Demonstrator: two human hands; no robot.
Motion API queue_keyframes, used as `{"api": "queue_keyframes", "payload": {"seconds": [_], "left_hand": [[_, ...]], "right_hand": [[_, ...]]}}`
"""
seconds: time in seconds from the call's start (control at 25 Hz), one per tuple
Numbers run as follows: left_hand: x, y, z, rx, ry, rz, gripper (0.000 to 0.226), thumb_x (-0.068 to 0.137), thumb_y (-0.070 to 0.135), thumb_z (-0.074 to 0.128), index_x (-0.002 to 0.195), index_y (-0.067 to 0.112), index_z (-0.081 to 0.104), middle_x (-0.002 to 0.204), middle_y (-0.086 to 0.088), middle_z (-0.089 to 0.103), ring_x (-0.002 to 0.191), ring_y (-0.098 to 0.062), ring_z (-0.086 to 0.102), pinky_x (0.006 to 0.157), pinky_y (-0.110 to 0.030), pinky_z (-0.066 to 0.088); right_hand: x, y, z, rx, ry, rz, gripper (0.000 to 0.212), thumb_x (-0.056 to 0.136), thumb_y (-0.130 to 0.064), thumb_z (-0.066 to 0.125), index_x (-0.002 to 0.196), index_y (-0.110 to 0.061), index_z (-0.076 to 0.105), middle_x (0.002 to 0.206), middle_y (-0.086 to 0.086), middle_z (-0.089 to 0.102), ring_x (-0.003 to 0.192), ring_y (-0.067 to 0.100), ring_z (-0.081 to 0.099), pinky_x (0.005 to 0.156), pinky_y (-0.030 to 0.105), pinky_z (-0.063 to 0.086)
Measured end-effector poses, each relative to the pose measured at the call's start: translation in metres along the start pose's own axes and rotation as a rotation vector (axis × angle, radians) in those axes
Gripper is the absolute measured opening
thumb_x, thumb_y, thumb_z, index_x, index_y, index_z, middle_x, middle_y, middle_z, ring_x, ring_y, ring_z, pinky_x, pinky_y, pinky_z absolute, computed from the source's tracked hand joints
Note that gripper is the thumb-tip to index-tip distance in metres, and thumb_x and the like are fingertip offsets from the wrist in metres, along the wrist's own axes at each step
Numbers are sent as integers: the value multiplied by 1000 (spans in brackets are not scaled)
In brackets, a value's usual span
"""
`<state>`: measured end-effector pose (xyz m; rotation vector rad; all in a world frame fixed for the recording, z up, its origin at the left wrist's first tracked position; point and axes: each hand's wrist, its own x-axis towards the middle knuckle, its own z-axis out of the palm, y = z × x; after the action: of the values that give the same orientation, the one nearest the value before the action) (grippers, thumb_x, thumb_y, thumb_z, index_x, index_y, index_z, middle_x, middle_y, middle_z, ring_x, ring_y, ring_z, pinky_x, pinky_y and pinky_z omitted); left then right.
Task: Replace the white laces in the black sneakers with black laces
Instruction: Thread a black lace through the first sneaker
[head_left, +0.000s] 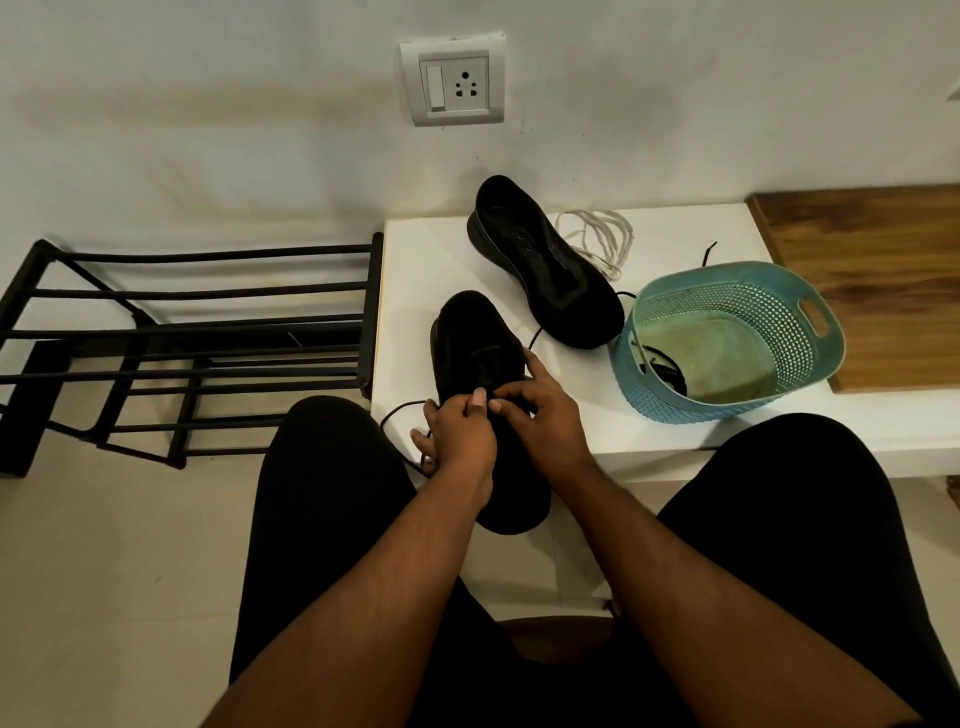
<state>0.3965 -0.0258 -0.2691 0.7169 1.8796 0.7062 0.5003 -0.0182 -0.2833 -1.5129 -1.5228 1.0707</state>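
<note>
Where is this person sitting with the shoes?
Probably a home entryway or shoe corner: a black metal shoe rack stands by a plain wall with a socket plate, and a low white bench holds the sneakers.

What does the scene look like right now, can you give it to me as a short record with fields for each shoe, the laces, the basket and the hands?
near sneaker: on white table, being laced black
far sneaker: unlaced
white laces: loose pile beside far sneaker
blue basket: black lace inside
left hand: pinching black lace
right hand: fingers curled at the eyelets
</note>
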Motion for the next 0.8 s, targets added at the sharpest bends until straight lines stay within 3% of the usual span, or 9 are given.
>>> {"api": "queue_keyframes", "payload": {"seconds": [0.12,0.24,0.36,0.48,0.56,0.64,0.72,0.8], "left_hand": [[-2,-2,2,12,29,48,26,94,46,51,71,39,60,153,6,31,145,-30,16,114,-57,22],[6,-10,5,-12,97,76,18,83,57,50,70,51,62,132,3,53,129,-30,42,105,-55,37],[10,-11,5,-41,113,43,18,83,58,51,73,50,63,125,2,58,121,-27,48,103,-54,39],[-7,3,0,89,125,123,16,92,48,55,87,38,67,150,0,37,140,-30,28,114,-56,19],[-15,6,-2,280,233,340,21,95,40,56,114,36,64,162,2,11,149,-26,4,113,-54,8],[-18,9,-5,348,238,536,25,95,37,57,120,38,62,163,5,4,149,-22,-3,112,-51,9],[-14,11,-9,313,153,614,19,94,36,59,110,32,68,160,7,20,144,-18,13,108,-45,18],[-8,13,-11,105,72,665,11,92,29,64,99,25,71,137,7,52,118,-6,44,98,-35,38]], "right_hand": [[2,-4,1,-6,32,11,4,85,-11,67,86,-9,70,153,-1,37,135,9,40,97,8,34],[6,-5,-6,-145,7,-45,9,85,-14,68,86,-6,72,152,5,39,133,15,43,103,27,41],[14,-9,-20,-270,-192,-107,7,85,-13,68,89,-9,72,156,6,31,131,18,46,101,27,41],[18,-11,-26,-281,-215,-115,6,87,-11,65,86,-8,70,156,5,31,131,20,46,102,29,41],[17,-14,-27,-170,-116,-98,6,89,-9,63,84,-10,66,154,4,33,137,14,38,106,30,37],[17,-18,-29,-31,-18,-89,8,90,-10,63,86,-17,65,151,-3,35,135,4,33,109,29,31],[17,-25,-34,32,35,-82,11,90,-16,64,86,-25,65,143,-15,37,133,1,34,107,30,31],[17,-28,-37,148,54,-42,13,91,-18,64,85,-29,65,137,-16,45,129,4,43,102,26,38]]}}
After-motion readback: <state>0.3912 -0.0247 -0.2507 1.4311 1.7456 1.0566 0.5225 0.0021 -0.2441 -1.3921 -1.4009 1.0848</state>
